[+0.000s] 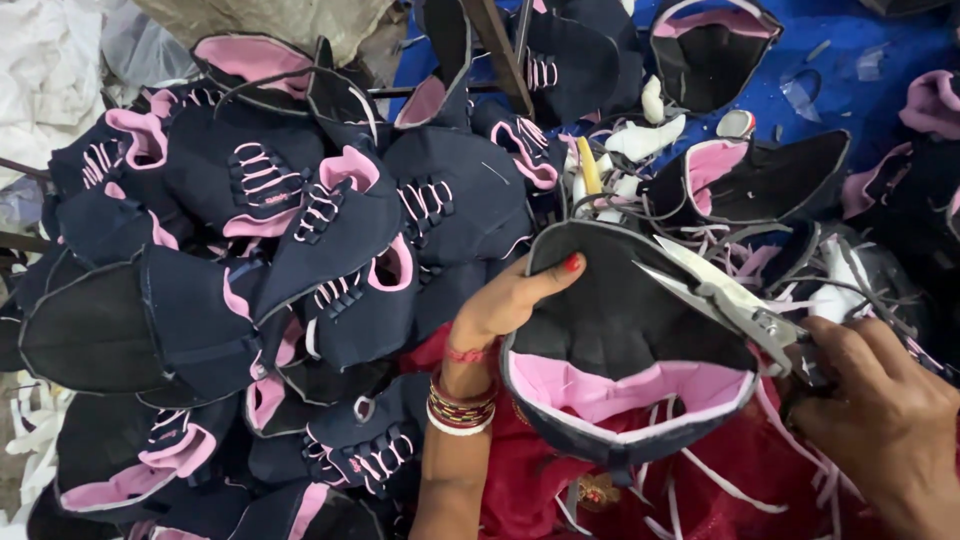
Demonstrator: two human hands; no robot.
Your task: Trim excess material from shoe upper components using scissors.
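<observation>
I'm trimming the edge of a shoe upper (625, 340) held over my lap. My left hand (505, 300) pinches its far rim, thumb on the dark lining. My right hand (880, 420) is closed round the scissors (725, 295), blades parted at the rim. Next, I judge, a steady snip along the edge.

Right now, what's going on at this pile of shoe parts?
A person's left hand grips the rim of a dark shoe upper with pink lining, thumb inside. The right hand holds scissors, blades open at the upper's edge. More uppers are heaped on the left, cut trimmings below.
</observation>
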